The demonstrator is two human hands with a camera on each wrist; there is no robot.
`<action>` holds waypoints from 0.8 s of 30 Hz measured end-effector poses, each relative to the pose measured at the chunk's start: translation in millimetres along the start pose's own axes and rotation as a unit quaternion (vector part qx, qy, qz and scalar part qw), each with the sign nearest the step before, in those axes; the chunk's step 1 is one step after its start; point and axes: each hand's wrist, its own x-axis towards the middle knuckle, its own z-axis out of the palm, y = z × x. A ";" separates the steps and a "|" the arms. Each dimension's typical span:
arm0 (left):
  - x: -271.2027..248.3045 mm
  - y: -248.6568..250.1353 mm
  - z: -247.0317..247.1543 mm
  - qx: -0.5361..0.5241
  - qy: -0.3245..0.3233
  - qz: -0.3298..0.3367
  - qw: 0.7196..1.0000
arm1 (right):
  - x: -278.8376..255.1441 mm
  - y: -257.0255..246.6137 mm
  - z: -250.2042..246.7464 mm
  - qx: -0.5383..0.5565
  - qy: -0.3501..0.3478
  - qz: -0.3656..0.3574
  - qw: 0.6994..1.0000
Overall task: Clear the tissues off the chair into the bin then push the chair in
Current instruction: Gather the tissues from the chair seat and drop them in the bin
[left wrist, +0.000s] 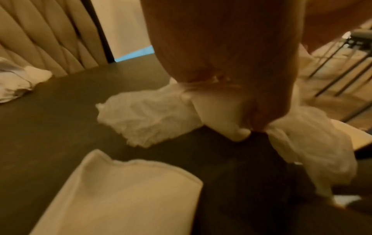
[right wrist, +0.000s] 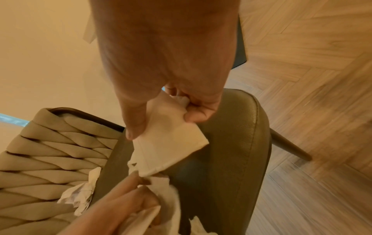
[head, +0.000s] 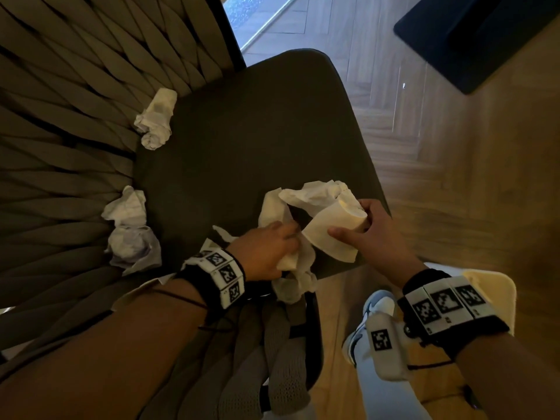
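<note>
The chair has a dark seat [head: 242, 140] and a woven beige back [head: 60, 86]. My left hand [head: 266, 250] grips a bunch of crumpled white tissues [head: 297, 268] at the seat's near edge. My right hand [head: 369, 228] pinches a folded tissue [head: 330, 234] with more crumpled tissue [head: 321, 192] behind it. Against the back lie loose tissues: one far [head: 156, 119], one near [head: 128, 207] and a bluish one [head: 133, 247]. In the right wrist view the right hand [right wrist: 181, 101] holds the folded tissue [right wrist: 171, 143]. In the left wrist view the left hand [left wrist: 231, 95] clutches tissue [left wrist: 151, 120].
Herringbone wooden floor [head: 454, 177] lies to the right of the chair. A dark block [head: 485, 34] stands on it at the top right. My shoe [head: 369, 316] and a pale object [head: 491, 286] are by the seat's near right corner. No bin shows.
</note>
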 end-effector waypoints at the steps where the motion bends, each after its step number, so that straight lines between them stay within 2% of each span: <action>1: 3.5 3.2 4.0 0.013 0.006 0.001 1.000 | 0.5 0.9 -0.4 0.003 0.002 0.002 1.000; 6: 14.9 11.1 15.2 0.017 0.042 0.003 0.999 | 2.5 9.3 -2.8 0.009 0.020 0.010 1.000; 12: 19.2 8.7 12.4 -0.013 0.026 0.021 0.999 | 4.1 12.6 -14.0 0.032 0.036 0.006 0.999; 15: 20.5 7.2 8.0 -0.074 0.047 -0.021 0.996 | 3.6 14.3 -22.3 0.037 0.041 0.003 0.998; 17: 19.3 4.2 2.2 -0.149 0.086 -0.085 0.981 | 2.2 16.5 -28.6 0.047 0.045 0.004 0.998; 20: 20.4 6.0 -13.1 -0.288 0.177 -0.155 0.928 | -3.9 19.8 -40.2 0.070 0.056 0.007 0.996; 22: 24.1 19.1 -31.1 -0.360 0.196 -0.165 0.897 | -11.0 22.1 -50.8 0.090 0.067 0.015 0.994; 24: 33.8 42.3 -52.1 -0.409 0.179 -0.143 0.883 | -20.7 28.8 -66.0 0.113 0.094 0.024 0.989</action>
